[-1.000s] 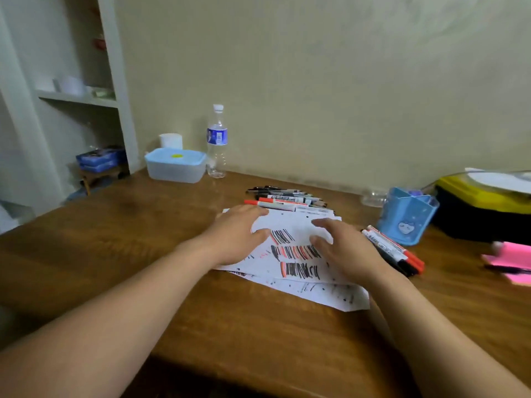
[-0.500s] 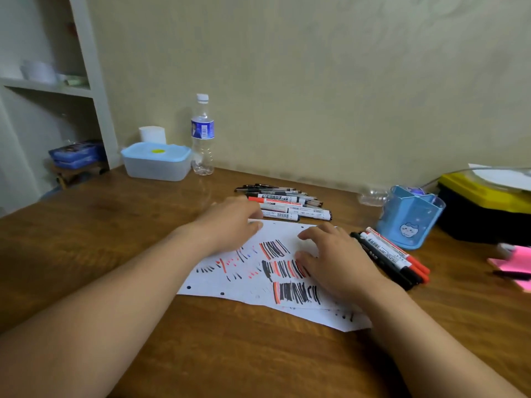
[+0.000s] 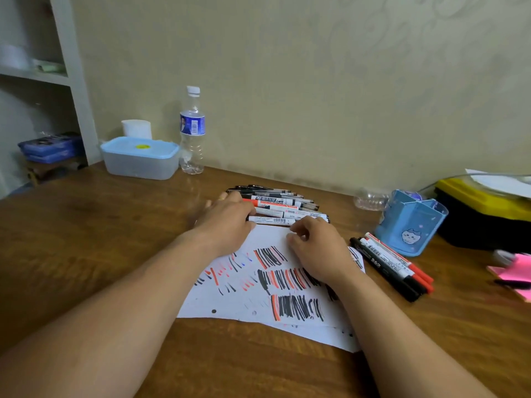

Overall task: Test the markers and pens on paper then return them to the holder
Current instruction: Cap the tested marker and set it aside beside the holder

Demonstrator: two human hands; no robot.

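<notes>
Table (image 3: 86, 239), wood, bearing all items; paper (image 3: 230, 305), loose white sheets with punched holes, overlapped, lying flat at the near middle and covered in black and red test strokes with a few blue; markers and pens (image 3: 290, 206), a mixed pile lying side by side just beyond the far edge of the paper, white-barrelled markers nearest, slim dark pens behind; second lot of markers (image 3: 390, 262), black-capped and red-capped, lying together to the right of the paper, just in front of the holder; holder (image 3: 411, 222), blue plastic, divided into compartments, upright at the right, contents not visible from here; left hand (image 3: 227, 222), laid over the left ends of the pile, fingers reaching forward across the barrels, whether closed round any one cannot be told; right hand (image 3: 319, 248), on the paper's far part, fingers loosely bent with tips down near the nearest marker, nothing held. Handling, as judged: barrels light, rigid, smooth and round, apt to roll; best pinched mid-barrel, cap held in the other hand; paper thin and apt to slide, wants a hand pressing it. Also present: water bottle (image 3: 192, 130); lidded plastic box (image 3: 140, 158).
</notes>
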